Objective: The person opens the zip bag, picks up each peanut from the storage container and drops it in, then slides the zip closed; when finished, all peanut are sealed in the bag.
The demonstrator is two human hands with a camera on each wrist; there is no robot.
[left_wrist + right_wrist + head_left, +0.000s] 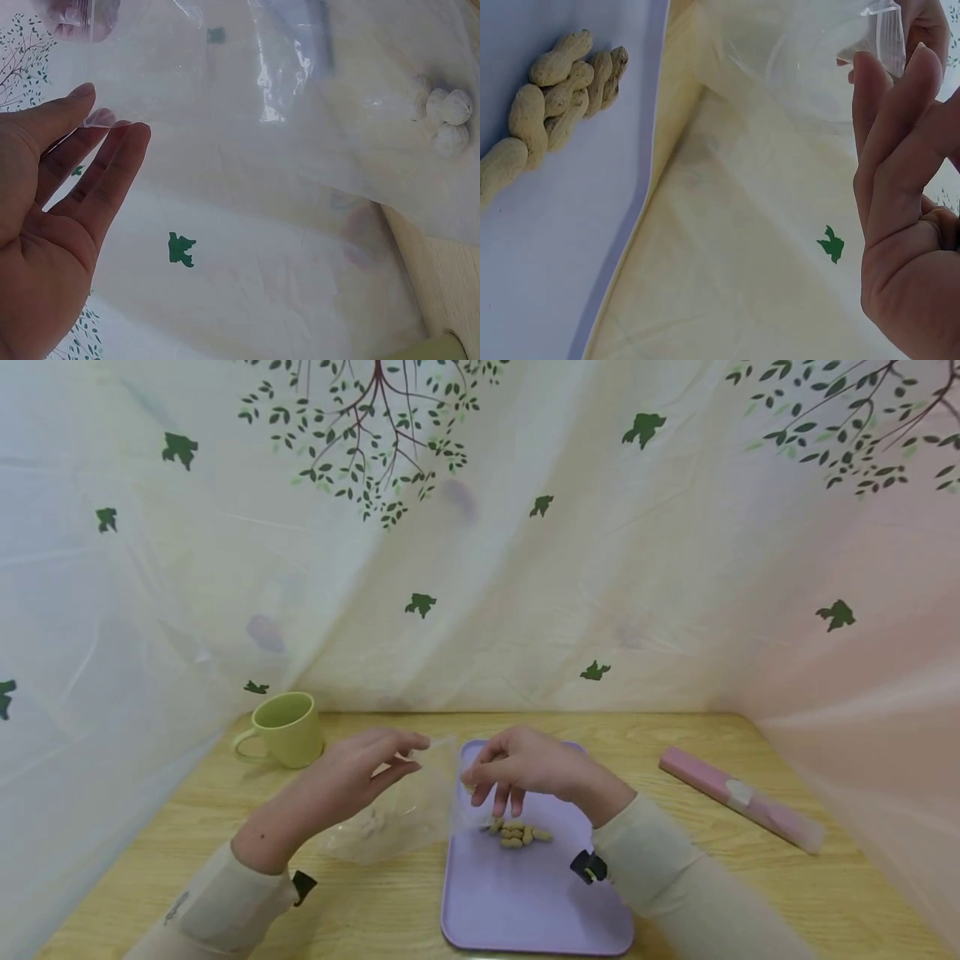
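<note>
**Between Two Hands, a Clear Bag Is Hanging Over the Tray's Edge**

At the bag's mouth, the left hand (360, 772) is pinching the upper edge of a clear plastic bag (405, 814) between thumb and fingertips, so that grip is closed on the plastic. Just beside it, the right hand (525, 768) is hovering with its fingers curled downward, and its fingertips seem to be pinching the bag's opposite edge, though the head view is leaving that contact unclear. A few pale peanuts are already lying inside the bag, bunched in its lower part.

Below the right hand, a small heap of peanuts (516, 835) in their shells is resting on a lilac tray (525, 910), near the tray's left rim. The bag is sagging onto the tabletop (750, 877) just left of that tray.

Farther out, a pale green mug (285, 728) is standing upright at the back left, and a pink box (738, 797) is lying slantwise well off to the right.
</note>
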